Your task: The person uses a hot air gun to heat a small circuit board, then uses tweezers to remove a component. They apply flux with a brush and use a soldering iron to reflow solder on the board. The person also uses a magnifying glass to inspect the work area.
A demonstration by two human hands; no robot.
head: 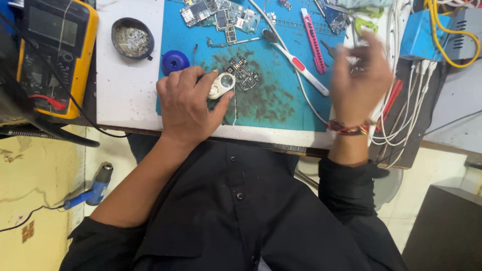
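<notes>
White loupe (221, 85) sits between left fingers (201, 83).

Grey rect. screen on yellow multimeter (50, 50), top-left of bench.

Seen from above, the left hand (187, 103) rests palm down, knuckles up, thumb and forefinger pinched forward. The right hand (357, 75), blurred, is raised with fingers curled, a braided band at its wrist. Black sleeves are pushed up both forearms.
</notes>
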